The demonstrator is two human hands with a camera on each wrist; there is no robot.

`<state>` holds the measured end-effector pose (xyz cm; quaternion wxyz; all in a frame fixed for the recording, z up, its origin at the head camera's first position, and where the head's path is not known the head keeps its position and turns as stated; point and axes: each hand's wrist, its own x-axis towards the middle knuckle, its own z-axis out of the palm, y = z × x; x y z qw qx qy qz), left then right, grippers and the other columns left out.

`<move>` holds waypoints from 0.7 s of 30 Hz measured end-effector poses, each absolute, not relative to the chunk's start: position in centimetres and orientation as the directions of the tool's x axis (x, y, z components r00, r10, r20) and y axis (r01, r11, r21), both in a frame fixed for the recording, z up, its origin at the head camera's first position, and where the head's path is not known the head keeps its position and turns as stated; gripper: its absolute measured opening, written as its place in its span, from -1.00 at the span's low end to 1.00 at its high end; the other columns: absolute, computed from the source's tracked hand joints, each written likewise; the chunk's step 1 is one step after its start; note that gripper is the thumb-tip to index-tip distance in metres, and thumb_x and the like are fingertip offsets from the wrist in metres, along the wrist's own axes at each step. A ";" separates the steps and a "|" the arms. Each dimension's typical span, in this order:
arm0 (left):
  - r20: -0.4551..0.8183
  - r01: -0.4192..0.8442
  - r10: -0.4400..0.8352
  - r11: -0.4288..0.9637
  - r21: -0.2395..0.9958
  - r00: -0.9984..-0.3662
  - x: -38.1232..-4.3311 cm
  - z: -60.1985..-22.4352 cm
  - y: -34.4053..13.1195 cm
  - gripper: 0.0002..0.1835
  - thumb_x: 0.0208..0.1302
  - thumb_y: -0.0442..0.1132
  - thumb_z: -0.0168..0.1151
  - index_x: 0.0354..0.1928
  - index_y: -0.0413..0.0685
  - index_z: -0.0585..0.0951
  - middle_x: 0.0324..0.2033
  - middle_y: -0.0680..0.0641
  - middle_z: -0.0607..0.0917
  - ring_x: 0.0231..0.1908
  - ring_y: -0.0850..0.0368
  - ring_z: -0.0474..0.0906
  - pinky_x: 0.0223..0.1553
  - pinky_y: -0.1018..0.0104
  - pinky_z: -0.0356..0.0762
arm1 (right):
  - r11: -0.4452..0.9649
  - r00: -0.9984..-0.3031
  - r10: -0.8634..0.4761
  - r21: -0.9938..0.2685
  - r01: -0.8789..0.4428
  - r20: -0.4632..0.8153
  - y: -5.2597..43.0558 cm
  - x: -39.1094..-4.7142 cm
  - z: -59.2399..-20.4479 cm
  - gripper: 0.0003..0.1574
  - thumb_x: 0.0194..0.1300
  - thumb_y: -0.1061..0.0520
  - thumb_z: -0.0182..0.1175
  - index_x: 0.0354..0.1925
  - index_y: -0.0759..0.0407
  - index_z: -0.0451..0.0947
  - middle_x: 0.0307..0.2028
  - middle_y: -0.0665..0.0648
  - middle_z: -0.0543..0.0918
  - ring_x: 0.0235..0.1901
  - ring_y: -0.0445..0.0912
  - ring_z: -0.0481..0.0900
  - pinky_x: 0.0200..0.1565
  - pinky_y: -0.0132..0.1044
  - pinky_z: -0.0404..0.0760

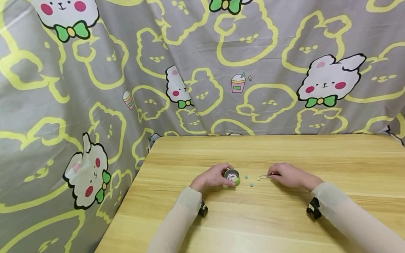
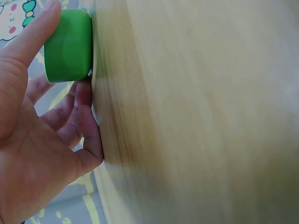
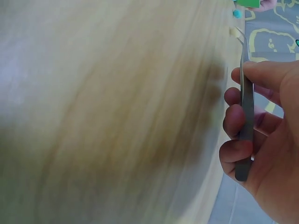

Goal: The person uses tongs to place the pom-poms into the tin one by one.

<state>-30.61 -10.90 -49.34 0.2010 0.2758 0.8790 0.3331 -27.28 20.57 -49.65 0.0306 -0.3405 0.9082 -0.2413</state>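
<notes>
My left hand (image 1: 216,176) grips a small round green bowl (image 1: 237,182) with a metal inside, thumb on the near side and fingers round the far side. Several small coloured pieces lie in it. In the left wrist view the bowl's smooth green wall (image 2: 70,46) stands on the tabletop. My right hand (image 1: 289,175) holds metal tweezers (image 3: 246,112) with bent tips, pinched between thumb and fingers. Right at the tips is a small pale yellow piece (image 1: 259,179), low over the wood. Two blue-green pieces, a farther one (image 1: 246,176) and a nearer one (image 1: 251,185), lie between bowl and tweezers.
The wooden table (image 1: 232,227) carries all of this. A grey curtain (image 1: 197,63) with cartoon animals hangs behind it and along its left side. Black wrist cameras sit under the left cuff (image 1: 202,209) and the right cuff (image 1: 313,208).
</notes>
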 end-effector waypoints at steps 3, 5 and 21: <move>-0.171 0.345 0.621 0.619 0.705 -0.765 -30.6 -49.4 -10.9 -0.50 0.01 -0.05 0.47 0.01 0.12 0.51 -0.23 0.13 0.58 -0.22 0.25 0.50 -0.15 0.36 0.43 | 0.654 -0.767 -0.633 -0.459 -0.601 0.102 20.7 -27.4 -49.9 -0.90 0.31 0.21 0.15 -0.23 0.12 0.61 -0.32 -0.06 0.56 -0.32 -0.18 0.49 -0.28 -0.18 0.47; -0.173 0.342 0.622 0.617 0.709 -0.764 -30.5 -49.3 -11.0 -0.50 0.02 -0.05 0.47 0.01 0.12 0.51 -0.23 0.12 0.58 -0.23 0.25 0.50 -0.16 0.35 0.43 | 0.660 -0.770 -0.630 -0.455 -0.598 0.098 20.7 -27.4 -50.0 -0.89 0.31 0.20 0.15 -0.23 0.11 0.61 -0.33 -0.06 0.55 -0.32 -0.18 0.49 -0.28 -0.18 0.47; -0.190 0.325 0.617 0.623 0.712 -0.764 -30.3 -49.0 -11.0 -0.51 0.02 -0.05 0.47 0.01 0.14 0.50 -0.23 0.10 0.58 -0.23 0.23 0.49 -0.16 0.34 0.42 | 0.668 -0.777 -0.623 -0.456 -0.588 0.088 20.5 -27.6 -49.9 -0.89 0.33 0.19 0.14 -0.20 0.11 0.60 -0.30 -0.04 0.57 -0.29 -0.15 0.51 -0.23 -0.13 0.49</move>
